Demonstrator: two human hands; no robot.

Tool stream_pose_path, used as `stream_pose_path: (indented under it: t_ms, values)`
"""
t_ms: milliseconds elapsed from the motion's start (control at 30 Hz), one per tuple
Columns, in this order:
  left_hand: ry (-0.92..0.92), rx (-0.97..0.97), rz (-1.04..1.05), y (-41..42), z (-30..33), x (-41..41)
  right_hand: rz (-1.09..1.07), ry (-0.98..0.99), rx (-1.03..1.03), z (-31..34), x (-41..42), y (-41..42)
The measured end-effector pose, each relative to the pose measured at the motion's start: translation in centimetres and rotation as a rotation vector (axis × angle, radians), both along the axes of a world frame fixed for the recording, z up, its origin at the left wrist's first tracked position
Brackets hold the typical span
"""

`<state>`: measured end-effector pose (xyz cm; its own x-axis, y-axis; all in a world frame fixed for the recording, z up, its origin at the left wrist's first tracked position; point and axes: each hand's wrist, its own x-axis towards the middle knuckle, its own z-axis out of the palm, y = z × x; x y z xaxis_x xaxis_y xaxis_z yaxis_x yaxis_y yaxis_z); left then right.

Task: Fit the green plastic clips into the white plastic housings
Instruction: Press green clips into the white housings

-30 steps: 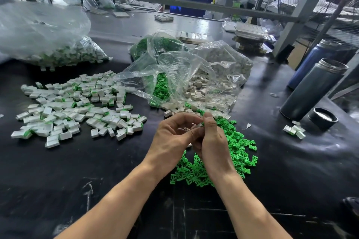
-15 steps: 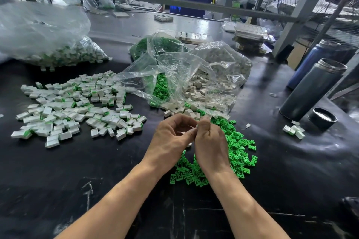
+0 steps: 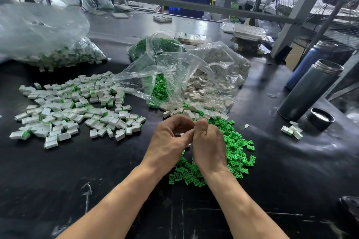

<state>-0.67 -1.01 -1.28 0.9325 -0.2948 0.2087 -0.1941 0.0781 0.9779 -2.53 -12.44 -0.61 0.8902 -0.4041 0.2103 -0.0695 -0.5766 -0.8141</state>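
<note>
Green clips (image 3: 236, 149) heaped on counter (image 3: 97, 170); left hand (image 3: 169, 141) and right hand (image 3: 208, 145) curled together, pinching a small white housing (image 3: 188, 144), mostly hidden.

Table top (image 3: 58, 180): black, glossy, pale scuffs. Loose clips (image 3: 237, 153): bright green. Assembled housings (image 3: 73, 110): white with green edges showing. Bare housings in clear bag (image 3: 206, 87): off-white. Clear bag (image 3: 159, 44) behind: dark green contents. Flask (image 3: 308, 91): grey-blue, steel rim; second flask (image 3: 308, 60): blue. Cap (image 3: 320, 118): black, white inside.
</note>
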Motion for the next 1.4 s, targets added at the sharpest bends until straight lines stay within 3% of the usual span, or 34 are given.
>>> stream_pose_path:
  t_ms: [1200,1400]
  values:
    - [0.041,0.052,0.056,0.3,0.9,-0.1,0.078,0.046,0.048,0.3,-0.6,0.1]
    - [0.018,0.136,0.135,1.0,1.5,0.2,0.138,-0.173,0.075,0.5,-0.9,-1.1]
